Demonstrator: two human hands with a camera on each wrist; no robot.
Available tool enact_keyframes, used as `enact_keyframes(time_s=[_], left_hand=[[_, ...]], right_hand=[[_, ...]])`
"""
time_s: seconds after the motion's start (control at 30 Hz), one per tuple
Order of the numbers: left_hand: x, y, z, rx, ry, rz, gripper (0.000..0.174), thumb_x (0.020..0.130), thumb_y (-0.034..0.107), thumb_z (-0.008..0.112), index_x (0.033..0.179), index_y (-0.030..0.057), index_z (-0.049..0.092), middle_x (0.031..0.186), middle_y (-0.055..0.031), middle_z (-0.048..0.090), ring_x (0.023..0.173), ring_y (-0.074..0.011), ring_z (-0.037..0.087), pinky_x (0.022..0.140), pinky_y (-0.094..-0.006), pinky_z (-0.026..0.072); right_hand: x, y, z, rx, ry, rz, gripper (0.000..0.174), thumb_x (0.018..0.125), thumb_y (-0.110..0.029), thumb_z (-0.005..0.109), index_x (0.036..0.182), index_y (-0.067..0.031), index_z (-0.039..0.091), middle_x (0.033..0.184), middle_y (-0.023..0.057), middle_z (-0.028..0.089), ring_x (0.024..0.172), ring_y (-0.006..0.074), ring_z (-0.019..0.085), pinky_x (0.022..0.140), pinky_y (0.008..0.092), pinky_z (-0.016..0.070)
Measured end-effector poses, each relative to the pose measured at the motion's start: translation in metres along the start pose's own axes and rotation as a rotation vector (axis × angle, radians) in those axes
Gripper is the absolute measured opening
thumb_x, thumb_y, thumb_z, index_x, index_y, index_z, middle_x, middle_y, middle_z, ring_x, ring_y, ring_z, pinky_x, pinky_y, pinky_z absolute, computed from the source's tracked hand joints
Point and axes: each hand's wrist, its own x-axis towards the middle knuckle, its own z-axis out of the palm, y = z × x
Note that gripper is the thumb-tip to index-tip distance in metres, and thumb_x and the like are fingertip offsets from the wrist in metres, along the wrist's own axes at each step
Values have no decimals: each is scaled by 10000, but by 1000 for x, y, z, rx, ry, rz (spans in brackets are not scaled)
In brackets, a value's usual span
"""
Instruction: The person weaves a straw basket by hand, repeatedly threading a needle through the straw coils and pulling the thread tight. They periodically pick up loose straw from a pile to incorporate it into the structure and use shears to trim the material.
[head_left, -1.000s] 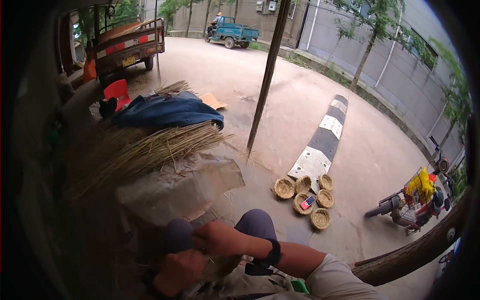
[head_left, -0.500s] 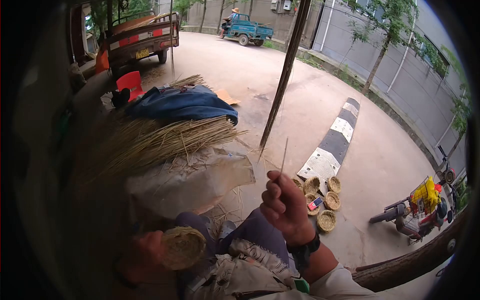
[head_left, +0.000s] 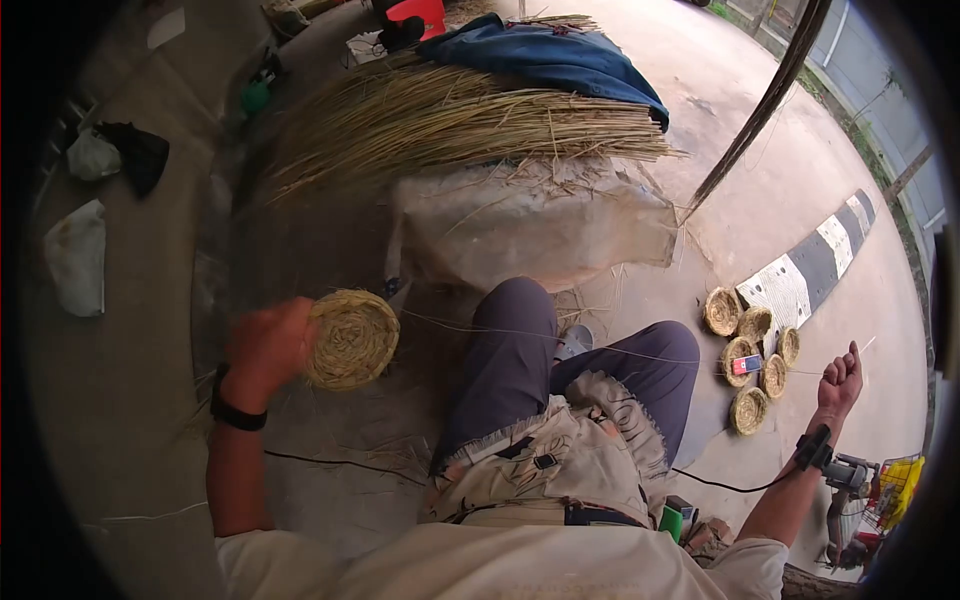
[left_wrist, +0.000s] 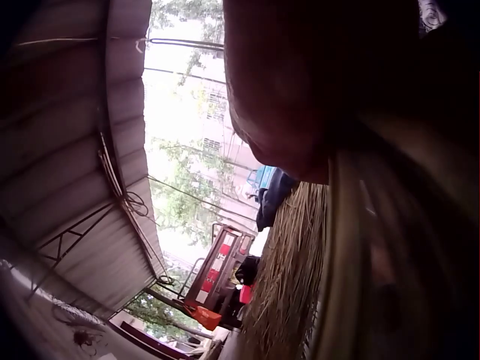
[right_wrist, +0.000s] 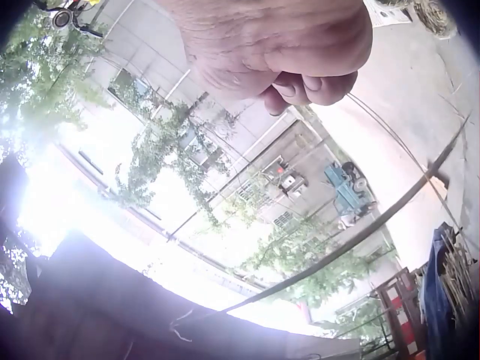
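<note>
My left hand (head_left: 270,345) grips the rim of a small round straw basket (head_left: 352,340), whose woven hollow faces the head camera. In the left wrist view the basket's straw edge (left_wrist: 341,262) is close up, dark and blurred. Far out to the right, my right hand (head_left: 842,383) is raised with curled fingers and pinches a thin needle (head_left: 869,346). A long thread (head_left: 620,351) stretches from the basket across my knees to that hand. Curled fingers (right_wrist: 322,86) show in the right wrist view, the strand trailing from them.
Several finished-looking straw baskets (head_left: 748,411) stand on the ground at right, one bearing a small red device (head_left: 747,365). A striped speed bump (head_left: 810,270) lies behind them. Ahead are a straw bundle (head_left: 470,130), a blue cloth (head_left: 560,60), a plastic sheet (head_left: 540,225) and a slanting pole (head_left: 765,110).
From close together over my lap, the hands have spread wide apart. My right hand has drawn the needle and thread out to the right; the head view has tilted down and left.
</note>
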Motion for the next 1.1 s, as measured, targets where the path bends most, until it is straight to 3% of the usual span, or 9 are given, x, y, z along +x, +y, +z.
enact_keyframes(time_s=[0.1,0.2,0.3,0.47,0.57,0.77,0.9,1.0,1.1], left_hand=[[11,50,10,-152,-24,168,164,919,160,730,999,48,641,848,-179,700,754,-399,707,636,-486,562],[27,124,26,-391,-95,376,175,911,155,732,1014,35,659,825,-176,702,739,-385,712,633,-463,572],[35,174,51,-595,-159,490,208,873,126,745,1047,29,684,827,-189,704,736,-395,707,638,-462,570],[29,179,75,-672,-232,402,328,887,91,726,1205,22,688,868,-203,716,753,-398,716,661,-471,577],[28,179,78,-723,-275,304,402,911,89,714,1306,38,662,919,-191,746,794,-387,734,690,-466,599],[38,190,98,-746,-144,454,442,902,74,725,1339,92,666,955,-157,761,822,-362,746,701,-453,609],[38,194,98,-680,-156,488,448,889,84,744,1331,90,674,921,-138,755,784,-347,743,672,-444,608],[36,192,95,-609,-195,516,444,890,104,749,1328,78,679,896,-139,745,754,-337,739,644,-436,601],[31,189,86,-572,-231,501,444,909,126,736,1341,51,668,906,-154,743,749,-345,737,637,-441,596]], right_hand=[[-121,62,165,-423,-95,-96,290,1087,-155,566,1297,21,661,744,-85,419,547,8,319,444,215,255],[-236,132,252,-724,-671,66,274,1049,-96,560,1262,0,705,757,-21,653,668,43,574,592,211,451],[-292,217,300,-681,-1378,-156,385,1080,-235,612,1370,14,660,1252,145,752,1089,223,714,970,384,561],[-283,273,247,-844,-1328,769,438,1104,-304,630,1402,16,658,1189,101,759,1036,145,673,947,332,542],[-255,243,219,-1052,-1630,677,419,1108,-331,628,1328,18,707,1055,62,768,958,120,649,886,316,544],[-275,230,266,-298,-794,942,375,1113,-337,600,1102,12,737,900,43,735,807,123,673,692,293,537],[-272,261,288,133,-804,1058,363,1117,-350,581,1075,-13,711,830,8,670,716,144,614,605,315,502],[-218,282,266,-80,-707,1107,372,1124,-347,577,1092,2,700,822,-5,622,662,145,558,564,321,452],[-254,260,275,-845,-1169,572,378,1109,-306,616,934,21,692,678,49,508,622,166,536,574,393,456]])
